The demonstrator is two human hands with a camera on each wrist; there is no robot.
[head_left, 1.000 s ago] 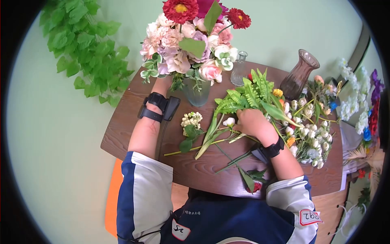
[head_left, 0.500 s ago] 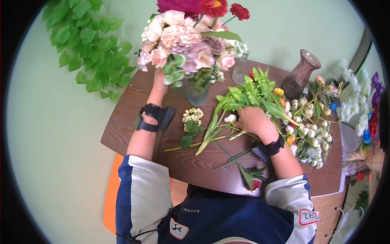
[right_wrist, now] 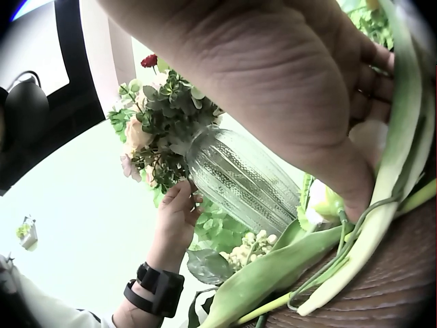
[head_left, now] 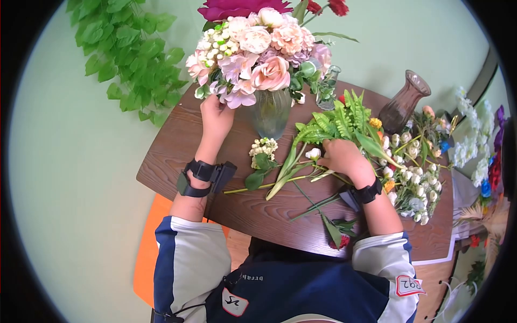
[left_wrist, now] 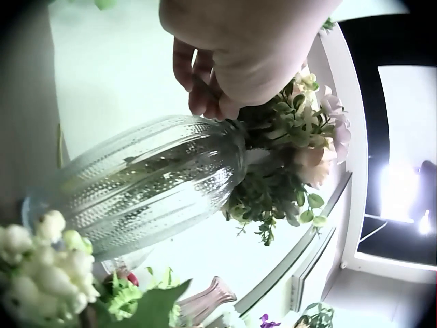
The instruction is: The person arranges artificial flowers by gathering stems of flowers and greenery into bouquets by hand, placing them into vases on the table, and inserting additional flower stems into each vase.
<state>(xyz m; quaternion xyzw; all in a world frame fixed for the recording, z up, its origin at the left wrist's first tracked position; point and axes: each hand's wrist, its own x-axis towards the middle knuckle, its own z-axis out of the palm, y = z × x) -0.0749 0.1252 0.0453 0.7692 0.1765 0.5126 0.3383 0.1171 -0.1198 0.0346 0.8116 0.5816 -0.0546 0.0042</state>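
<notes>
My left hand is at the rim of a ribbed clear glass vase, under the blossoms, fingers curled at the rim. The vase stands upright on the table, holding a full bouquet of pink, lilac and white flowers, with a large magenta bloom at the back. In the left wrist view the thumb and fingertips meet the vase right at its neck. My right hand rests among green stems and leaves beside a white bud. Leaves partly hide its fingers, so I cannot tell whether they grip a stem.
Green fern leaves and white blossoms lie on the right of the wooden table. Behind them stand a purplish glass vase and a small clear bottle. A berry sprig and a red flower lie nearer.
The bouquet and its vase have turned, bringing white berries and a peach rose round to the front. My left hand has come nearer me, into plainer sight. My right hand has stayed among the stems.
</notes>
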